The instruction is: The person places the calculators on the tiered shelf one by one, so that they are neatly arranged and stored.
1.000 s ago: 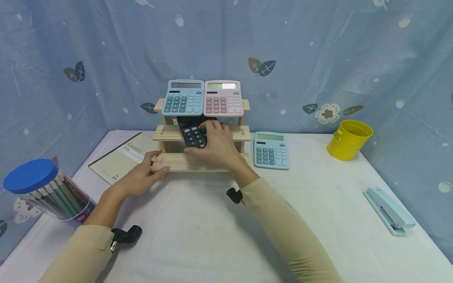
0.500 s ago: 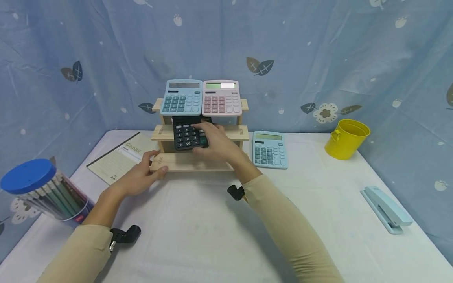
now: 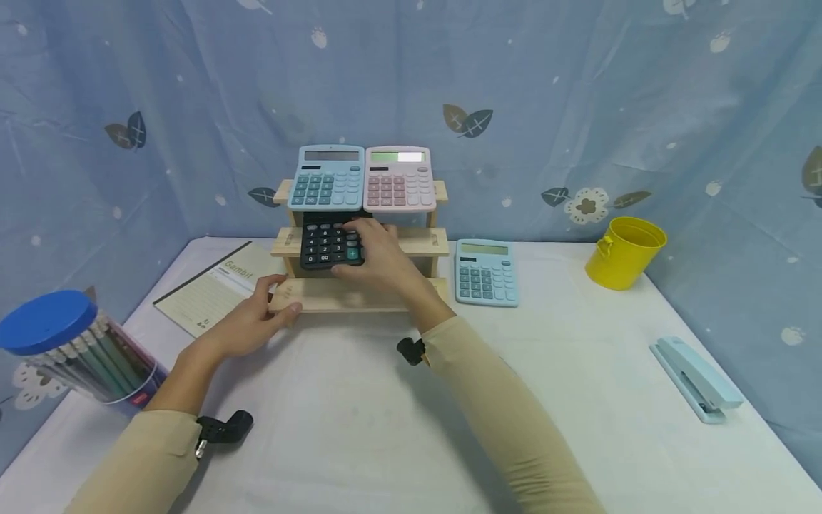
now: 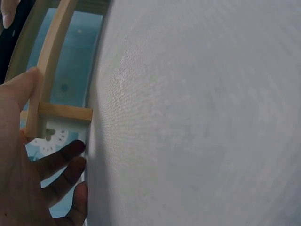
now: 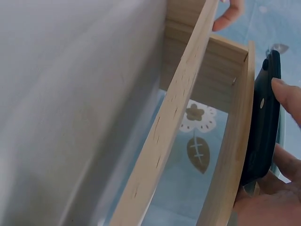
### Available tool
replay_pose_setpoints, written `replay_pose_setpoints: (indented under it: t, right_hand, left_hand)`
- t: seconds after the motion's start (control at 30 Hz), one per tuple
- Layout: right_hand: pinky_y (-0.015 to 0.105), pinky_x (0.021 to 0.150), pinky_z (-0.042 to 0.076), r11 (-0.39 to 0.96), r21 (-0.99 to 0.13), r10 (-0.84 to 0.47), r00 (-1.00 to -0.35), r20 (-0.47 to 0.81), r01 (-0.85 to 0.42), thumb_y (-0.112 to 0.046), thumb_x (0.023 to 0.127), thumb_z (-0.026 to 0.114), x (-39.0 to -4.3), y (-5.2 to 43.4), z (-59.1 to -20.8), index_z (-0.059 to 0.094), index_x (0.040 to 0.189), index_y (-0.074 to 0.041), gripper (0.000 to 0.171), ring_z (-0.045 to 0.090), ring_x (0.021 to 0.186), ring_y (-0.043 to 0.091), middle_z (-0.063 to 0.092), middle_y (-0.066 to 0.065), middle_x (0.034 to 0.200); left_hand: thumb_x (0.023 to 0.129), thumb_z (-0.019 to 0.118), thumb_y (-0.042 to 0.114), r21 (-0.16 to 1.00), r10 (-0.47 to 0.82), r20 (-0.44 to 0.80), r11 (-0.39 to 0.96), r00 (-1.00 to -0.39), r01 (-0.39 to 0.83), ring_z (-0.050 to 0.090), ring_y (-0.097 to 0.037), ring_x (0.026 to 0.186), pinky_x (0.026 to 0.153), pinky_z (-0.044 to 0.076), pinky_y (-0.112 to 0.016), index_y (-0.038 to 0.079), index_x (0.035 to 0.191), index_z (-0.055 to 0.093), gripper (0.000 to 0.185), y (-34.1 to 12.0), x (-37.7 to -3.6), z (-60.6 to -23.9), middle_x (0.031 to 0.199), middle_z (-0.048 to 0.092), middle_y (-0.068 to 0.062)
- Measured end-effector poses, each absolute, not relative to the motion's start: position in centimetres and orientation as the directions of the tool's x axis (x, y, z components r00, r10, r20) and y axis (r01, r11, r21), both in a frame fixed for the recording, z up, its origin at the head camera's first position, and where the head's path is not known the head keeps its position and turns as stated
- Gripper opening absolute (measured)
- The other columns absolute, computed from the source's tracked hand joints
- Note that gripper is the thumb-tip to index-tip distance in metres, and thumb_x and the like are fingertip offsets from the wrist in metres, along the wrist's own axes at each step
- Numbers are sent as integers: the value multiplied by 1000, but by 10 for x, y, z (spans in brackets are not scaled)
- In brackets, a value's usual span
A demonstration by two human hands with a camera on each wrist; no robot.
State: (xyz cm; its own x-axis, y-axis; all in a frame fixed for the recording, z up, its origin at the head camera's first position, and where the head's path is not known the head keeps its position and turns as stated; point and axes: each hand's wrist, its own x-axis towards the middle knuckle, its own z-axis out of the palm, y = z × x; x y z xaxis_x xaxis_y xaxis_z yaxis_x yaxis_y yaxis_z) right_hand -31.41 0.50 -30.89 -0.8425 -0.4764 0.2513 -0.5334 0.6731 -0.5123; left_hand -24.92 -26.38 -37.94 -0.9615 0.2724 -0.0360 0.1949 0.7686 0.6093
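A black calculator (image 3: 324,246) lies on the middle tier of a small wooden stepped shelf (image 3: 347,296), its keys facing forward. My right hand (image 3: 385,264) grips it by its right side, thumb low near the front edge and fingers on top. In the right wrist view the calculator (image 5: 264,117) shows edge-on against the middle board, between thumb and fingers. With my left hand (image 3: 247,325) I hold the left end of the bottom board; in the left wrist view the thumb lies on the wooden rail (image 4: 51,61). The calculator's upper end is hidden beneath the top tier.
A blue calculator (image 3: 327,178) and a pink calculator (image 3: 399,178) fill the top tier. Another blue calculator (image 3: 486,275) lies right of the shelf. Around stand a notepad (image 3: 218,285), a pencil tub (image 3: 96,357), a yellow bucket (image 3: 623,257) and a stapler (image 3: 696,378).
The black calculator has slid left along the middle tier and turned from slanted to straight, with my right hand moving along with it. My left hand stays at the shelf's end.
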Motion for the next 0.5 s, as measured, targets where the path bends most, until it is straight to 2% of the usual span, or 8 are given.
replay_pose_setpoints:
  t: [0.23,0.5]
  right_hand:
    - [39,120,29,644,-534,-489,-832,263,-548,-39,92,74,-316,-3,-308,47,150,-12,70,34,143,26,43,5,158]
    - [40,118,32,644,-542,-477,-838,266,-539,-39,94,76,-317,-8,-310,46,150,-12,69,37,139,27,44,6,158]
  left_hand:
    - [106,46,55,607,275,-29,768,-961,201,45,-57,136,109,38,-68,7,161,6,83,-266,-248,-377,147,41,-45]
    - [106,46,55,609,270,-38,769,-962,192,41,-59,138,110,36,-69,7,161,5,84,-265,-249,-379,150,35,-46]
